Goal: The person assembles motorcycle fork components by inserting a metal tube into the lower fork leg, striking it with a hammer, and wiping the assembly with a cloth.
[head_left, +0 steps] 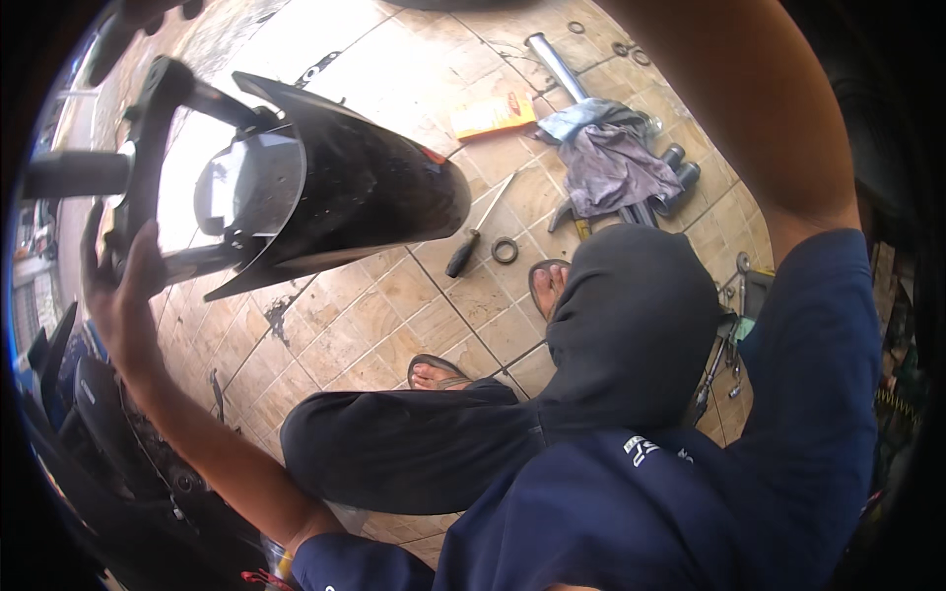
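Observation:
A black front fork assembly hangs at upper left, its clamp (158,118) above a curved black mudguard (374,177). My left hand (126,266) has its fingers wrapped round the lower part of this fork, below the clamp. My right arm reaches up past the top edge at the right, and that hand is out of sight.
Bent knees and sandalled feet show below. On the tiled floor (394,325) lie a screwdriver (463,248), black ring (505,250), orange packet (493,116), metal tube (557,64), rags (621,163) and several wrenches (729,364). Dark motorcycle parts (108,433) crowd the lower left.

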Motion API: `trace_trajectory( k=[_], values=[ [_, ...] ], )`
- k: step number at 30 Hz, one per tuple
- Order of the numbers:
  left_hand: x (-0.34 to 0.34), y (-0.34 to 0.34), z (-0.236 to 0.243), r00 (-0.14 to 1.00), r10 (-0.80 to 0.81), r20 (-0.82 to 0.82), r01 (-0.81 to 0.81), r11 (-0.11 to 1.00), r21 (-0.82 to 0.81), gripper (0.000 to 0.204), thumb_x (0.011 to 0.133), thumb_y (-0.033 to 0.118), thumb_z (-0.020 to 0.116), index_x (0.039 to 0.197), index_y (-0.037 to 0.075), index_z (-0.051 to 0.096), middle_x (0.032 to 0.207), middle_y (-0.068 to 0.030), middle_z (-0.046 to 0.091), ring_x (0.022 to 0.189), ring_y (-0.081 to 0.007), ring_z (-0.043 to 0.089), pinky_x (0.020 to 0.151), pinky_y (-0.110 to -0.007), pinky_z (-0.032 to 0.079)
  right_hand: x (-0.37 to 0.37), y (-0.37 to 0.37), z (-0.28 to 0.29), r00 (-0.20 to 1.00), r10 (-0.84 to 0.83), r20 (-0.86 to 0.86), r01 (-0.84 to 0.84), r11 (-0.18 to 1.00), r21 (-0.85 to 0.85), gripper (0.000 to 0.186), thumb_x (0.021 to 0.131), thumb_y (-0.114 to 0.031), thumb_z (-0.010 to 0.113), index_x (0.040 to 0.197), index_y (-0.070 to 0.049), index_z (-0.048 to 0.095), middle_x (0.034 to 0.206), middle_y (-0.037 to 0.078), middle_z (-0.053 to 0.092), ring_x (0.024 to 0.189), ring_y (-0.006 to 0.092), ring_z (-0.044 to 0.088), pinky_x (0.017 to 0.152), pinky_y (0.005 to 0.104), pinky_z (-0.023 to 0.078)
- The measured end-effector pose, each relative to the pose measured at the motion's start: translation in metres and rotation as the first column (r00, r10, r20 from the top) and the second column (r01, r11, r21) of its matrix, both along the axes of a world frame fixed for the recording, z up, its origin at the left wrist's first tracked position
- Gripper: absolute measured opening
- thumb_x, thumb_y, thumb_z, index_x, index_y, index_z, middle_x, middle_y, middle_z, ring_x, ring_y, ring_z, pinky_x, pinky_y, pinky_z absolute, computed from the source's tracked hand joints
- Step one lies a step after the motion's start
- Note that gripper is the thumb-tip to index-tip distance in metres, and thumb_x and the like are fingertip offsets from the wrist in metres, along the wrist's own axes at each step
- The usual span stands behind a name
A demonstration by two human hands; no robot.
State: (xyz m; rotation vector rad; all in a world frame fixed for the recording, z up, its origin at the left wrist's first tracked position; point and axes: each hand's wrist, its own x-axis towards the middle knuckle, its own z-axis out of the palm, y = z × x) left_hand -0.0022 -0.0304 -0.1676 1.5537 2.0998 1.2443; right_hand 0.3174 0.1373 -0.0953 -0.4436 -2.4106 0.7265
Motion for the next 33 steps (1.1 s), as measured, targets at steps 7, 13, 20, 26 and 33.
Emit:
trace_trajectory(
  k=[7, 13, 20, 26, 33],
  values=[
    [-0.036, -0.002, 0.028, 0.972, 0.14, -0.19, -0.181, 0.959, -0.219, 0.058, 0.094, 0.029, 0.071, 0.141, -0.002, 0.055, 0.084, 0.0003, 0.059, 0.079, -0.0089, 0.057, 0.076, -0.024, 0.044, 0.159, 0.003, -0.276, 0.511, -0.385, 0.769, 0.567, 0.823, 0.036, 0.076, 0.084, -0.024, 0.077, 0.153, -0.021, 0.045, 0.15, 0.024, 0.047, 0.132, 0.0417, 0.053, 0.112, 0.0556, 0.041],
    [-0.073, 0.007, 0.012, 0.963, 0.234, -0.137, -0.258, 0.946, -0.198, 0.044, 0.094, 0.028, 0.073, 0.131, 0.005, 0.064, 0.07, 0.008, 0.05, 0.054, -0.0002, 0.036, 0.049, -0.022, 0.023, 0.243, -0.053, -0.373, 0.568, -0.625, 0.535, 0.63, 0.749, 0.206, 0.04, 0.081, 0.006, 0.054, 0.118, -0.004, 0.064, 0.119, 0.018, 0.068, 0.123, 0.0308, 0.062, 0.122, 0.0579, 0.026],
    [-0.097, 0.007, 0.016, 0.913, 0.375, -0.163, -0.404, 0.887, -0.223, 0.069, 0.086, 0.027, 0.082, 0.144, 0.002, 0.054, 0.067, 0.0072, 0.043, 0.054, -0.0016, 0.036, 0.05, -0.021, 0.023, 0.32, -0.131, -0.194, 0.506, -0.675, 0.537, 0.773, 0.632, 0.065, 0.034, 0.07, 0.002, 0.057, 0.102, -0.004, 0.064, 0.083, 0.019, 0.066, 0.076, 0.0379, 0.067, 0.071, 0.045, 0.055],
    [-0.157, 0.01, 0.001, 0.846, 0.464, -0.262, -0.512, 0.845, -0.156, 0.062, 0.085, 0.049, 0.078, 0.123, 0.001, 0.072, 0.069, 0.0049, 0.046, 0.057, -0.0047, 0.033, 0.056, -0.022, 0.031, 0.396, -0.164, -0.242, 0.335, -0.487, 0.806, 0.734, 0.672, 0.1, 0.041, 0.075, 0.0, 0.058, 0.114, -0.001, 0.07, 0.088, 0.021, 0.068, 0.091, 0.0387, 0.067, 0.089, 0.0433, 0.053],
    [-0.092, 0.012, 0.008, 0.913, 0.364, -0.185, -0.395, 0.901, -0.179, 0.062, 0.087, 0.027, 0.081, 0.139, 0.003, 0.06, 0.072, 0.0041, 0.052, 0.054, -0.0017, 0.04, 0.049, -0.021, 0.025, 0.338, -0.035, -0.397, 0.335, -0.737, 0.587, 0.928, 0.368, -0.067, 0.025, 0.094, -0.021, 0.064, 0.112, -0.006, 0.074, 0.103, 0.021, 0.072, 0.099, 0.04, 0.069, 0.087, 0.0454, 0.053]
  ],
)
